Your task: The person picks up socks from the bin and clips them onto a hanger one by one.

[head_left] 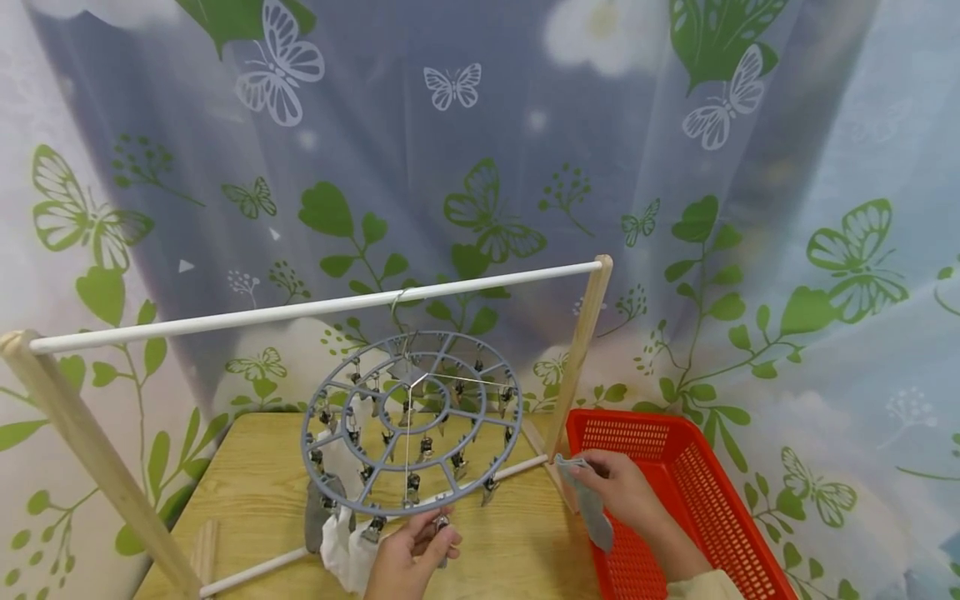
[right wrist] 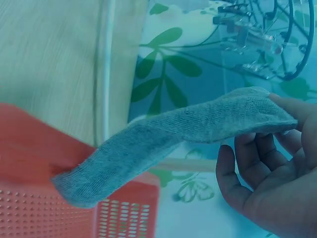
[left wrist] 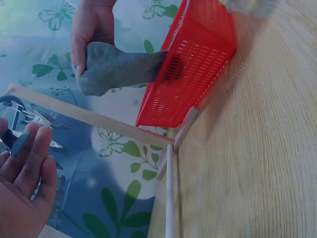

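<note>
A round grey clip hanger [head_left: 411,423] hangs by its hook from a white rod [head_left: 300,312]. At the hanger's near edge my left hand [head_left: 408,557] pinches a metal clip [head_left: 442,522] between thumb and fingers. My right hand [head_left: 626,493] holds a grey sock [head_left: 594,508] by its upper end; the sock dangles beside the red basket. Seen from the right wrist, the ribbed sock [right wrist: 148,144] stretches from the fingertips down toward the basket. White cloth [head_left: 347,546] and a dark grey piece [head_left: 318,517], possibly socks, hang from clips on the hanger's left side.
The red plastic basket [head_left: 738,508] stands on the right of the wooden table [head_left: 517,550]. Wooden posts [head_left: 581,358] carry the rod, and a lower white bar [head_left: 258,572] crosses the tabletop. A butterfly-patterned curtain [head_left: 525,208] hangs behind.
</note>
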A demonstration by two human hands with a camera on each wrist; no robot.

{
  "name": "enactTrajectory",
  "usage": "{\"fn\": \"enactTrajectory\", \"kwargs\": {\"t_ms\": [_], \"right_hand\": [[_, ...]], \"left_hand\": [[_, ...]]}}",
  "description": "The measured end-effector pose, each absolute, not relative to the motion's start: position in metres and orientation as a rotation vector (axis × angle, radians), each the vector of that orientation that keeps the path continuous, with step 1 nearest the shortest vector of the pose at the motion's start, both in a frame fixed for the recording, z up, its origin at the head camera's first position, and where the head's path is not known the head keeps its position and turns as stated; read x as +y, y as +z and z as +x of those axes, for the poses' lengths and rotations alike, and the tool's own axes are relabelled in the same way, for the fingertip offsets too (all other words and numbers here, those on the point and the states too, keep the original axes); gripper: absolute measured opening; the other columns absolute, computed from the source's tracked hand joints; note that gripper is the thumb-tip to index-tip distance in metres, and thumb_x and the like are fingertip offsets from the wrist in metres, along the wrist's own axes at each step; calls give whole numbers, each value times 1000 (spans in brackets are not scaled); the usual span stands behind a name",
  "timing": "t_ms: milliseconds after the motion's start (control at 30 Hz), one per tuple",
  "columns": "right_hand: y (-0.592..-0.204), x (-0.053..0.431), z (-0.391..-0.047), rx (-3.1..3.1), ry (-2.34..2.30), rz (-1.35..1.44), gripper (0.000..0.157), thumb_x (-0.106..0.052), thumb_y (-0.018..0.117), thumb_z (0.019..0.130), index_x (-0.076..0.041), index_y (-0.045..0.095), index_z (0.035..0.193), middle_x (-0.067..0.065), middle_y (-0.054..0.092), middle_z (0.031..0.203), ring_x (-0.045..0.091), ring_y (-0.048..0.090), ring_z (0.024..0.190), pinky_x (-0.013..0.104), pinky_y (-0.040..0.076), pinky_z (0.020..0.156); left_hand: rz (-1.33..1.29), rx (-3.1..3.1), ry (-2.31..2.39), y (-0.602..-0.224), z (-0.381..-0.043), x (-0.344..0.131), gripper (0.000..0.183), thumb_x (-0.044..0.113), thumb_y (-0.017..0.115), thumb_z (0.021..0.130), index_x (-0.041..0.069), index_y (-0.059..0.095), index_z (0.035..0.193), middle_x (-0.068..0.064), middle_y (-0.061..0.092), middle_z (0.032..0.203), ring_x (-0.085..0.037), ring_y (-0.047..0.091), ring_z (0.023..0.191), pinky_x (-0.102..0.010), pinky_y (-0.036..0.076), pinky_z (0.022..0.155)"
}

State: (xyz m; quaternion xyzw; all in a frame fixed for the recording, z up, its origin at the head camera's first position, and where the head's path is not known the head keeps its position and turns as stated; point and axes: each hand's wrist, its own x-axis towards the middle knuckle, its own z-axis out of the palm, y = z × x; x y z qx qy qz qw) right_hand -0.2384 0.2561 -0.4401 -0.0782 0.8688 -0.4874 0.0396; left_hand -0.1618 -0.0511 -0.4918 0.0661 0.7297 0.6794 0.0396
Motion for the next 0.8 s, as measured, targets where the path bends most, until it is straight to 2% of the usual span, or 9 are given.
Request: {"fn": "enactTrajectory", "kwargs": {"t_ms": [167, 400, 533, 633, 800], "right_hand": [[-431, 249, -231, 2615, -1485, -312, 23, -24, 63, 96, -4, 68, 106, 5, 63, 90, 17, 50, 76, 27, 45, 60], [-424, 238, -219, 2505, -1493, -491, 28, -23, 63, 96, -1, 69, 113, 10, 67, 105, 13, 55, 81, 26, 49, 66], [-423, 231, -213, 2454, -1474, -554, 25, -23, 63, 96, -3, 70, 109, 6, 65, 94, 10, 50, 73, 24, 44, 61], [-423, 227, -209, 2436, -1458, -585, 23, -23, 64, 96, -4, 70, 106, 3, 59, 84, 8, 46, 68, 23, 41, 57], [-424, 222, -206, 2397, -1470, -596, 23, -22, 63, 96, -4, 71, 107, 5, 62, 88, 8, 47, 69, 23, 43, 59]], "left_hand": [[178, 2237, 2083, -492, -163, -50, 55, 34, 62, 97, -8, 55, 130, -14, 71, 95, -19, 70, 81, -23, 57, 69], [274, 2201, 2113, -490, -164, -49, 47, 28, 60, 99, -12, 56, 124, -14, 70, 95, -16, 69, 81, -25, 57, 74], [312, 2216, 2122, -489, -164, -46, 37, 24, 52, 103, -9, 58, 118, -14, 69, 91, -12, 69, 78, -24, 56, 70], [309, 2224, 2128, -488, -164, -45, 38, 26, 48, 105, -8, 59, 117, -13, 69, 90, -10, 68, 77, -24, 55, 68], [335, 2191, 2112, -486, -164, -46, 42, 26, 48, 104, -10, 55, 126, -15, 70, 95, -14, 69, 82, -24, 56, 76]]}}
